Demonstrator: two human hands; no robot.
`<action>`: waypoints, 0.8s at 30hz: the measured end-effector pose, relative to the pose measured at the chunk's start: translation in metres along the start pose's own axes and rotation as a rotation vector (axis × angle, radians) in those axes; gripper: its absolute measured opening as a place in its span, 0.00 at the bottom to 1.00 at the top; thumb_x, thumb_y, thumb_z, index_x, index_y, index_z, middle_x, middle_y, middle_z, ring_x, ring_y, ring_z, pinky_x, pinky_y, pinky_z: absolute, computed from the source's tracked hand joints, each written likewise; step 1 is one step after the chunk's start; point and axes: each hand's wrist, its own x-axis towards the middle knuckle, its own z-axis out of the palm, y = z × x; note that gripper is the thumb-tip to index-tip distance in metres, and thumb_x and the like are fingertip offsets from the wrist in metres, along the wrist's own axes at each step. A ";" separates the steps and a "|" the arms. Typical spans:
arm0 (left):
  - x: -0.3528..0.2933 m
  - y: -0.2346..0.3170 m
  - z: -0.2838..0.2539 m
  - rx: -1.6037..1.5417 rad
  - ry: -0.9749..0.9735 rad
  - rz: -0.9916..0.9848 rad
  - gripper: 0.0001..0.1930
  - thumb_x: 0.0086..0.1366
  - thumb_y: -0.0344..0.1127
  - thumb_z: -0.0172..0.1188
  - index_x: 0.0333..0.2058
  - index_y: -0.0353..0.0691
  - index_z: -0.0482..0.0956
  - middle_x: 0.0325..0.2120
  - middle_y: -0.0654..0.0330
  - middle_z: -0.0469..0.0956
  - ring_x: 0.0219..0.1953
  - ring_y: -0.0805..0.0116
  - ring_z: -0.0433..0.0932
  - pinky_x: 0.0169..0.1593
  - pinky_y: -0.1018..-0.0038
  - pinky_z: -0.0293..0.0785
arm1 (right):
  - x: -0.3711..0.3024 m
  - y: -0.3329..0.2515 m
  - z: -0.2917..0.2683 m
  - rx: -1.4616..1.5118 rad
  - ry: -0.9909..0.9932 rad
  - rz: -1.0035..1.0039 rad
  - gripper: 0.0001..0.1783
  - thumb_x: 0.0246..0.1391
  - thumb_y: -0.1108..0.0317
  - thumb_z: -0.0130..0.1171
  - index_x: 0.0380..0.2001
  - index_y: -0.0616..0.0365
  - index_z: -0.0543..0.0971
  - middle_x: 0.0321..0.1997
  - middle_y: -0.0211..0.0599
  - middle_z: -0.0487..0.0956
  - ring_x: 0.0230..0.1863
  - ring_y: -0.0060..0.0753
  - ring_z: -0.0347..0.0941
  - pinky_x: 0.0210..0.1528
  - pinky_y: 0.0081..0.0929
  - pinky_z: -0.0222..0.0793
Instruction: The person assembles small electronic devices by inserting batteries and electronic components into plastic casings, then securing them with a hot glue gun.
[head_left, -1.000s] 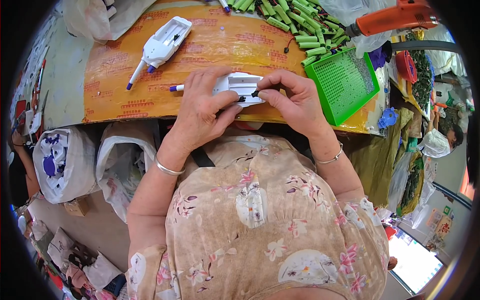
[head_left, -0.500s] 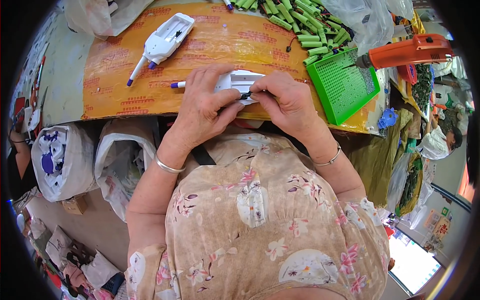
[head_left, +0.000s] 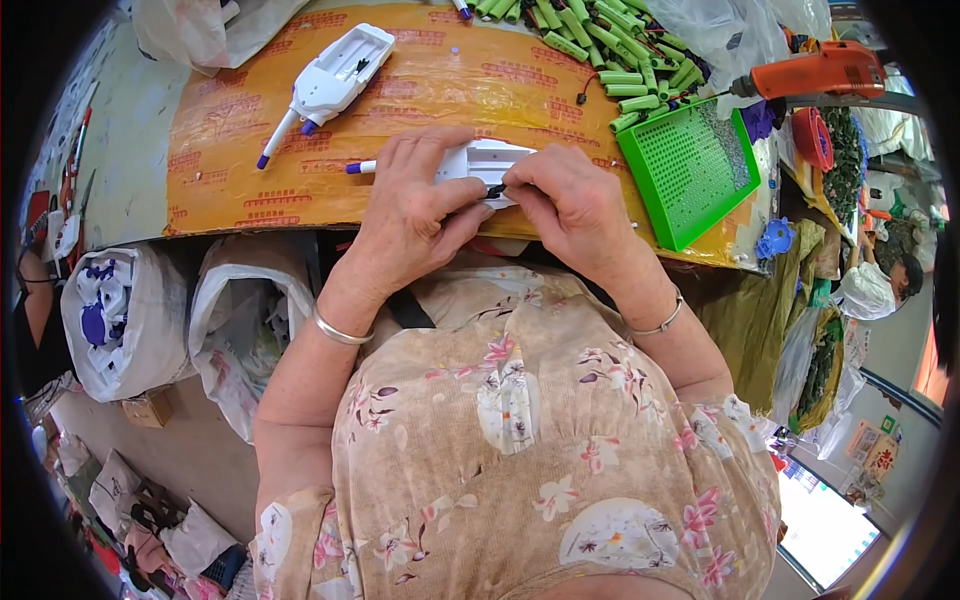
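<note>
A white plastic housing with a hollow compartment and a purple-tipped thin end lies at the near edge of the table. My left hand is closed over its middle, thumb and forefinger beside a small black connector. At the compartment's near side, my right hand pinches that black connector; the fingertips partly hide it. Farther to the left rests a second white housing, open side up, with a small black piece inside it.
Green cylindrical batteries with leads lie heaped at the far right. Near them, a green tray holds small metal parts, and an orange electric screwdriver hangs above its right side. White sacks of plastic parts stand below the table's left edge.
The orange screwdriver has shifted upward in view, away from the green tray. Both my hands keep nearly the same place and grip at the housing.
</note>
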 end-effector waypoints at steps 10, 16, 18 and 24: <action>-0.001 0.000 0.001 -0.002 0.001 -0.005 0.12 0.49 0.30 0.72 0.34 0.40 0.82 0.53 0.47 0.74 0.55 0.47 0.72 0.59 0.56 0.65 | 0.001 -0.002 -0.004 0.010 0.033 0.065 0.08 0.49 0.79 0.64 0.33 0.57 0.78 0.31 0.40 0.79 0.36 0.47 0.76 0.41 0.38 0.71; 0.000 -0.001 0.004 -0.025 0.030 -0.007 0.09 0.50 0.34 0.71 0.31 0.41 0.82 0.52 0.50 0.75 0.54 0.48 0.71 0.59 0.55 0.62 | 0.000 -0.001 0.000 0.018 0.005 0.042 0.08 0.49 0.78 0.64 0.32 0.56 0.77 0.30 0.40 0.78 0.35 0.47 0.76 0.40 0.38 0.70; 0.000 -0.001 0.004 -0.023 0.033 -0.004 0.09 0.51 0.34 0.71 0.30 0.41 0.82 0.51 0.50 0.75 0.54 0.48 0.72 0.59 0.55 0.62 | 0.000 -0.001 0.001 0.020 0.006 0.034 0.08 0.49 0.78 0.64 0.32 0.56 0.76 0.29 0.40 0.77 0.35 0.47 0.76 0.39 0.39 0.70; -0.001 0.000 0.001 0.003 0.009 0.002 0.12 0.50 0.30 0.72 0.35 0.41 0.83 0.53 0.49 0.75 0.55 0.48 0.72 0.59 0.56 0.64 | 0.002 -0.004 0.000 -0.028 -0.010 -0.006 0.08 0.49 0.79 0.63 0.32 0.56 0.77 0.29 0.40 0.77 0.34 0.48 0.75 0.40 0.39 0.69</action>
